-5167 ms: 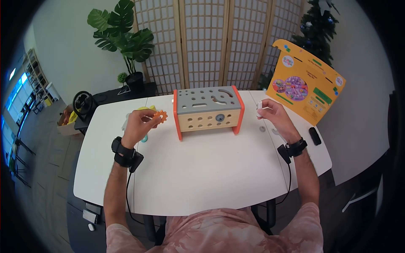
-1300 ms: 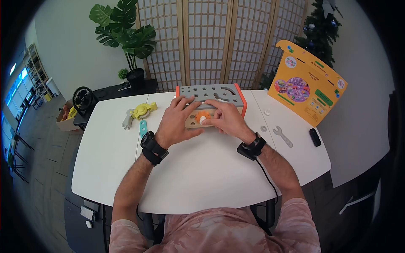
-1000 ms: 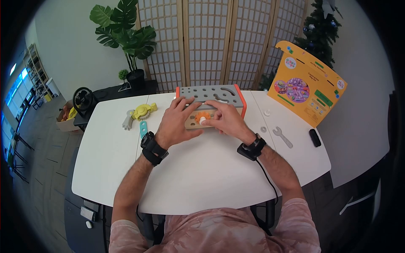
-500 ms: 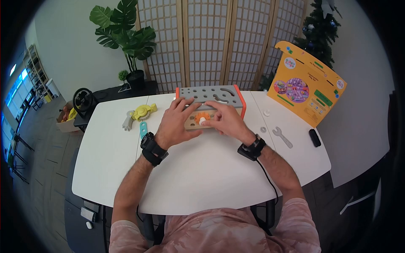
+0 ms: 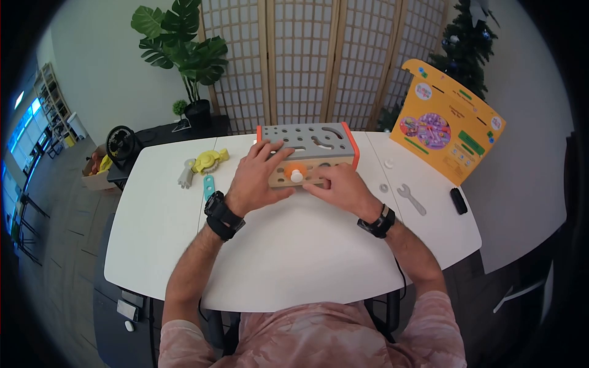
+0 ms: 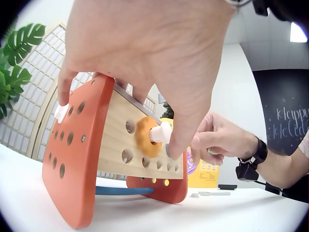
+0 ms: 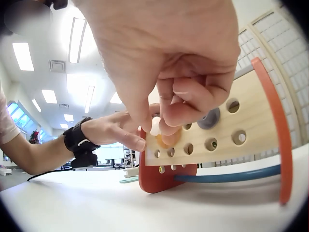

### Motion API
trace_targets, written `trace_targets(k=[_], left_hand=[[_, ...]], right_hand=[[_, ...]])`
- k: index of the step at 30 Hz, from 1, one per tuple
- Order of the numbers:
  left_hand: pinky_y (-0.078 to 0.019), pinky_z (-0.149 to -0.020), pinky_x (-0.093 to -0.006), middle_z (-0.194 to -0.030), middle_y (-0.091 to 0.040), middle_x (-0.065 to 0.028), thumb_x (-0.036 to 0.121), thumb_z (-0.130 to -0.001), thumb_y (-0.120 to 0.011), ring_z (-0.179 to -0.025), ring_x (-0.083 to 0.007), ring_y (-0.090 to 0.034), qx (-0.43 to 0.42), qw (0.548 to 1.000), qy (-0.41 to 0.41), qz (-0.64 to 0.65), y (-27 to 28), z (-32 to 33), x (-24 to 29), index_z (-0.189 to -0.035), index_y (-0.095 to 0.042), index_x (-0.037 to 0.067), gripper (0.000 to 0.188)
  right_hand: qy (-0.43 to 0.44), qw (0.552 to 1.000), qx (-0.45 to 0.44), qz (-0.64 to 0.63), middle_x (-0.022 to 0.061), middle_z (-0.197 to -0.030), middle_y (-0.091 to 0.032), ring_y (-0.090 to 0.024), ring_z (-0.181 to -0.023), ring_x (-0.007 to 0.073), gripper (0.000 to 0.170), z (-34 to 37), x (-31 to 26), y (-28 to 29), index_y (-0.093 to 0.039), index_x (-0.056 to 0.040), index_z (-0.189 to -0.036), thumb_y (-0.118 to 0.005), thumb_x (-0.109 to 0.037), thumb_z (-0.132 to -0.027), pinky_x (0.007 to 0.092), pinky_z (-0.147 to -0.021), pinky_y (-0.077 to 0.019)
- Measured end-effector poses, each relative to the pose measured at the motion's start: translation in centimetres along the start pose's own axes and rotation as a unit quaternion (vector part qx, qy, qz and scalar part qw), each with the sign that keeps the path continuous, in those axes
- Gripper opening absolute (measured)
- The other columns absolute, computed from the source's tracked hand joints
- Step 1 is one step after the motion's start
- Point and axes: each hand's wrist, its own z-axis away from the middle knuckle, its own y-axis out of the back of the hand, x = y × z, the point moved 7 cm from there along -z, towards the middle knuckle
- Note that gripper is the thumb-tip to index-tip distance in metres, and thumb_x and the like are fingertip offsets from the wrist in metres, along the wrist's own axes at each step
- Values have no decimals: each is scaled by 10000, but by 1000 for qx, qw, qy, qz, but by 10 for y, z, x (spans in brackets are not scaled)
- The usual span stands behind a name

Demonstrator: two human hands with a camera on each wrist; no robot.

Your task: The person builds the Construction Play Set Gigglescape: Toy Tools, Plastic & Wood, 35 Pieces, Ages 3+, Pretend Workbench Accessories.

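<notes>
A toy workbench (image 5: 307, 138) with grey top, wooden front and red end panels stands before me. An orange toy gear (image 6: 148, 137) sits on its front under a white bolt head (image 5: 297, 176); the gear's teeth are blurred. My left hand (image 5: 254, 178) rests over the workbench's left end, fingers spread on the top and thumb along the front. My right hand (image 5: 345, 186) is just right of the gear, fingers loosely curled, nothing held. In the right wrist view its fingertips overlap the gear. A grey round piece (image 7: 208, 119) fills another front hole.
Yellow toy piece (image 5: 208, 161), grey piece (image 5: 186, 174) and teal strip (image 5: 208, 185) lie on the left. On the right are a grey toy wrench (image 5: 411, 199), a nut (image 5: 383, 188), a small white piece (image 5: 388, 164), a black object (image 5: 458, 200) and a yellow box (image 5: 451, 122).
The gear and white bolt came from my hands onto the workbench front. My right hand has since let go of the bolt and shifted right; the gear is now blurred. The left hand stays.
</notes>
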Motion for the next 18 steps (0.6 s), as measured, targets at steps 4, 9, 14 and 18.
trace_targets(k=[4,9,14,18], left_hand=[[-438,-1236,-553,-1604,-544,-141,392,-748,-940,-1512,-450,-420,-4,1000,5,0,0,0,-1,-1554,-588,174,906],[-436,-1242,-552,-1611,-535,-136,389,-748,-942,-1521,-446,-410,-8,1000,7,-5,-2,1,-1,-1565,-579,181,918],[-432,-1249,-551,-1620,-526,-135,385,-752,-942,-1533,-439,-398,-14,1000,10,-10,-4,2,-3,-1582,-563,187,934],[-427,-1243,-569,-1649,-497,-120,373,-758,-942,-1564,-423,-373,-22,1000,8,-13,-5,2,-4,-1608,-528,211,959]], right_hand=[[-56,994,-73,50,110,-623,-673,-635,-563,253,345,7,10,4,-790,-20,-810,-826,-335,-945,380,-586,-509],[-42,999,-17,2,79,-586,-644,-576,-512,181,373,20,23,16,-709,1,-714,-853,-275,-920,349,-548,-457],[-69,997,-37,25,89,-589,-638,-568,-529,175,334,30,49,33,-734,0,-744,-848,-259,-919,343,-560,-458],[-62,995,3,77,110,-627,-675,-621,-555,212,246,32,76,69,-790,-22,-823,-812,-243,-930,355,-587,-493]])
